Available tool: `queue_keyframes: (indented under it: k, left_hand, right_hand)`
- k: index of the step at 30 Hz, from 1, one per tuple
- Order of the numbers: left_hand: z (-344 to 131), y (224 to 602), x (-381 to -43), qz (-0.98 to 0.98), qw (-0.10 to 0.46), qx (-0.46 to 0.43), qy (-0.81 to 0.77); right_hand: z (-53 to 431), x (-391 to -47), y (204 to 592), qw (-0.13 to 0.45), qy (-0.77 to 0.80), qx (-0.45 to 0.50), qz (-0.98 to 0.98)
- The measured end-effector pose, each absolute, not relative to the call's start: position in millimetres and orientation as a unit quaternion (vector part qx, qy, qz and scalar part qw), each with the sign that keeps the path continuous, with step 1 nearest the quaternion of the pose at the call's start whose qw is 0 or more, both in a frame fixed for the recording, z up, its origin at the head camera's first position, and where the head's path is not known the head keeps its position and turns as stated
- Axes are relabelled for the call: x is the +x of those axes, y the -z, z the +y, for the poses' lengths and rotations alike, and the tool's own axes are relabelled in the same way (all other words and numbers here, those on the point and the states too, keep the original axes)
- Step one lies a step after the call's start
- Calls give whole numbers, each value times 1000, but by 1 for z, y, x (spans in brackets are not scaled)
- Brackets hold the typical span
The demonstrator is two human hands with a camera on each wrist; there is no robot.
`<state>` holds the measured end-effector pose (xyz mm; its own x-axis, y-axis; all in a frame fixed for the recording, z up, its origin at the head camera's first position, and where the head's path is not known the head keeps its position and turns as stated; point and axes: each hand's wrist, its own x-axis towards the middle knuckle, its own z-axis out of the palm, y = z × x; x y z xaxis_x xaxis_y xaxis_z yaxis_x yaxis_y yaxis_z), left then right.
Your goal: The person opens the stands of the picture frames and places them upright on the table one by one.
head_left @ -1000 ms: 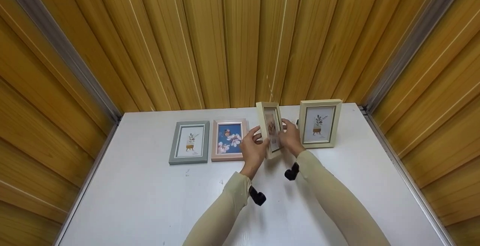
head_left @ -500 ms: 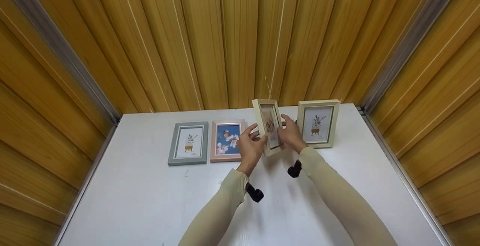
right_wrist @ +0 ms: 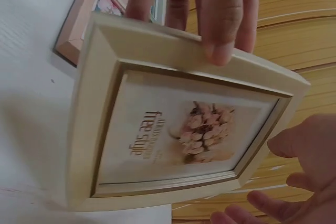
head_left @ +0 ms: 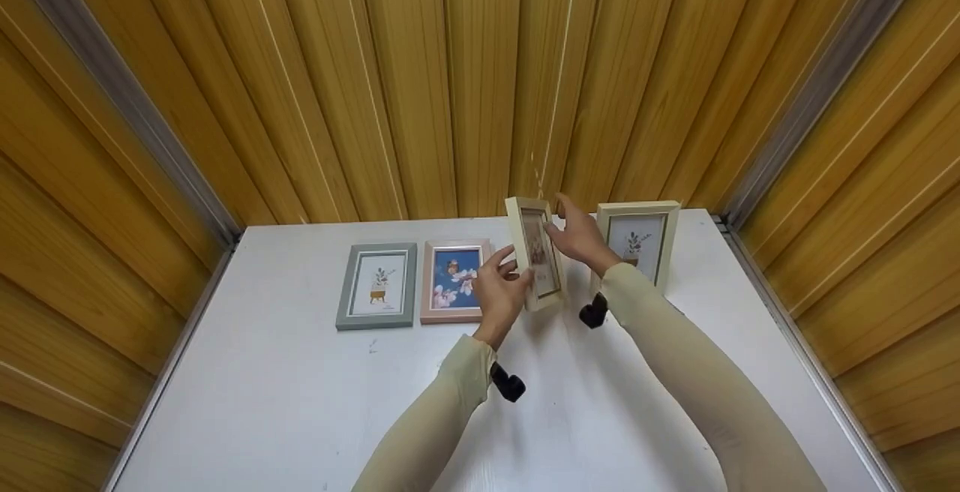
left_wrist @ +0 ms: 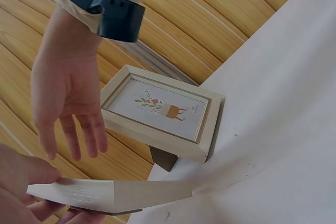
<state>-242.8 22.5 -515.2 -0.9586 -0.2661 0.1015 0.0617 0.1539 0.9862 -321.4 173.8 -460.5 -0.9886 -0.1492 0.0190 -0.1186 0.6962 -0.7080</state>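
Note:
My left hand point(head_left: 502, 293) holds a cream picture frame point(head_left: 538, 252) by its left side, thumb on the front and fingers behind. The frame is upright and turned slightly to the right; in the right wrist view its picture point(right_wrist: 210, 132) shows pink flowers and lettering. My right hand point(head_left: 581, 237) is by the frame's upper right edge with fingers extended. In the left wrist view this right hand point(left_wrist: 68, 98) is a small gap away from the frame point(left_wrist: 113, 195) and grips nothing. The back of the held frame is mostly hidden.
To the right stands another cream picture frame point(head_left: 643, 237) on a dark back leg point(left_wrist: 164, 158), partly behind the right hand. A grey-green picture frame point(head_left: 377, 286) and a pink picture frame point(head_left: 454, 274) lie on the white table point(head_left: 300, 402). Wood-patterned walls point(head_left: 480, 87) enclose it.
My right hand has let go of the held frame's right side and moved up along it, its fingers straightening. The left hand keeps its hold, and the frame has barely moved.

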Motion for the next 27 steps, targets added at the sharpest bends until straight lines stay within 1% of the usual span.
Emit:
queue_keyframes:
  k: [10,14,20,27]
  left_hand:
    - [24,517,-244,-750,123,73,646]
    - [26,517,-245,-750,127,63,646]
    - [28,517,-246,-745,133,56,652]
    - [29,515,-243,-743,117,60,656]
  right_hand:
    - [146,-323,431,37,357,-116,926]
    - [135,-323,427,33,353,-122,927]
    - [123,-324,427,11,325,-130,937]
    - [118,-321,429,10,306,-120,944]
